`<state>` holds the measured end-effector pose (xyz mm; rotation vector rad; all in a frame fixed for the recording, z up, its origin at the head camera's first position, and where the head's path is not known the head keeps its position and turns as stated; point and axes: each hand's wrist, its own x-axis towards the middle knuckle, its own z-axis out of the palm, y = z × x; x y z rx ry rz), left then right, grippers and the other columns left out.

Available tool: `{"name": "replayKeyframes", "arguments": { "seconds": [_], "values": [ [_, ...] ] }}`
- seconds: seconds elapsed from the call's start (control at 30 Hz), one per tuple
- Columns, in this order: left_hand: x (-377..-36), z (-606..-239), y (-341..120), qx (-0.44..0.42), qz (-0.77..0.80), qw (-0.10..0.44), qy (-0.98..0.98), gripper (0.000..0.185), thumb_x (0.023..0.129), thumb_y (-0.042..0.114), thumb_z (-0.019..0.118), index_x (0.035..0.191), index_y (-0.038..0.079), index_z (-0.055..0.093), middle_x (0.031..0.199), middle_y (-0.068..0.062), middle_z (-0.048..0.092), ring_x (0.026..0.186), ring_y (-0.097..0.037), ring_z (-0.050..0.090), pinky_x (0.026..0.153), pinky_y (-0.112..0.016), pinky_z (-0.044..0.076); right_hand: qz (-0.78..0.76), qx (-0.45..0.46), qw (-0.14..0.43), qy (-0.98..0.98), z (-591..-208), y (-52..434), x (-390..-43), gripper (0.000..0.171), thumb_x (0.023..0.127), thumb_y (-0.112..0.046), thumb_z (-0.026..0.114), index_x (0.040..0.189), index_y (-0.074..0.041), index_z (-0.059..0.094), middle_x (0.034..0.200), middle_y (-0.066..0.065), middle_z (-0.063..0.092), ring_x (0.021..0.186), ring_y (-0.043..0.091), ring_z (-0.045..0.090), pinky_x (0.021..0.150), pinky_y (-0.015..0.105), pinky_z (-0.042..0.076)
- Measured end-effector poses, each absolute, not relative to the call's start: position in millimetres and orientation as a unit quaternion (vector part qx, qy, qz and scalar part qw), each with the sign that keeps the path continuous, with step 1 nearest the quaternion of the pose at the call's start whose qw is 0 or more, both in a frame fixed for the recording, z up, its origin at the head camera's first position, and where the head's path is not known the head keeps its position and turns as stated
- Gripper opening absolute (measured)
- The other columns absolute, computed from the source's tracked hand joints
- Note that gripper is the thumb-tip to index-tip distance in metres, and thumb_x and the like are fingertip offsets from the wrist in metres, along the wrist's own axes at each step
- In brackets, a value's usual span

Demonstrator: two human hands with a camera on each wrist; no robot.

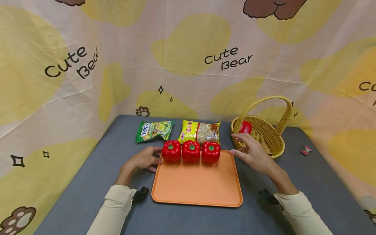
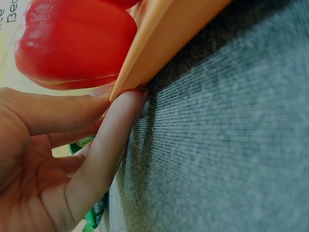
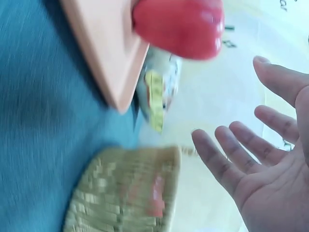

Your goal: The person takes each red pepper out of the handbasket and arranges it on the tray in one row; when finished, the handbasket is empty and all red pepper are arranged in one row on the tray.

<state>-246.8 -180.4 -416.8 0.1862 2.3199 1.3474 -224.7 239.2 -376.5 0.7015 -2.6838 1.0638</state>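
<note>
My left hand (image 1: 146, 159) pinches the left rim of an orange tray (image 1: 196, 189) near its far corner; in the left wrist view, thumb and finger (image 2: 104, 145) meet at the tray's edge. Three red bell peppers, the left (image 1: 171, 151), middle (image 1: 191, 151) and right (image 1: 211, 152) ones, stand in a row along the tray's far side. My right hand (image 1: 255, 154) is between the tray's far right corner and a wicker basket (image 1: 280, 143). Its fingers are spread with nothing between them in the right wrist view. A red object (image 1: 245, 127) lies inside the basket.
Behind the peppers lie a green Fox's candy bag (image 1: 155, 130) and a yellow pasta bag (image 1: 202, 131). The basket's tall handle (image 1: 264, 99) arches upward. A small pink wrapped candy (image 1: 306, 150) lies at the right. A printed curtain (image 1: 182, 42) surrounds the grey table (image 1: 88, 199).
</note>
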Motion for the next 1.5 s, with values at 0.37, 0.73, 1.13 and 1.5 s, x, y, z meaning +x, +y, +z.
{"name": "replayKeyframes", "arguments": {
  "seconds": [0.37,0.73,1.13,1.5],
  "values": [
    [-247,-421,-183,0.063,0.489,0.225,0.84,0.053,0.091,-0.001,0.059,0.141,-0.004,0.043,0.124,-0.018,0.054,0.091,-0.021,0.064,0.065,-0.038,0.061,0.309,0.214,0.136,-0.917,-364,281,-250,0.05,0.089,-0.026,0.071,0.133,-0.009,0.056,0.121,0.008,0.058,0.105,0.023,0.058,0.076,0.034,0.059],
    [-248,-422,-184,0.065,0.481,0.218,0.847,0.052,0.091,0.001,0.06,0.14,-0.003,0.044,0.124,-0.017,0.054,0.089,-0.02,0.064,0.065,-0.037,0.061,0.397,0.14,0.065,-0.905,-358,302,-285,0.055,0.094,-0.035,0.064,0.14,-0.01,0.049,0.131,0.017,0.056,0.117,0.035,0.055,0.083,0.035,0.056],
    [-247,-419,-182,0.072,0.484,0.219,0.844,0.051,0.091,-0.002,0.058,0.14,-0.005,0.043,0.124,-0.018,0.054,0.089,-0.02,0.063,0.064,-0.037,0.061,0.483,0.084,-0.017,-0.871,-358,312,-315,0.062,0.095,-0.039,0.06,0.146,-0.008,0.04,0.14,0.021,0.045,0.118,0.041,0.053,0.079,0.031,0.058],
    [-249,-420,-181,0.075,0.484,0.221,0.844,0.052,0.091,0.0,0.06,0.14,-0.003,0.044,0.12,-0.018,0.055,0.09,-0.021,0.064,0.064,-0.037,0.061,0.528,0.044,-0.04,-0.847,-367,313,-326,0.068,0.096,-0.033,0.061,0.149,-0.002,0.033,0.142,0.025,0.04,0.122,0.038,0.05,0.078,0.025,0.058]
  ]
}}
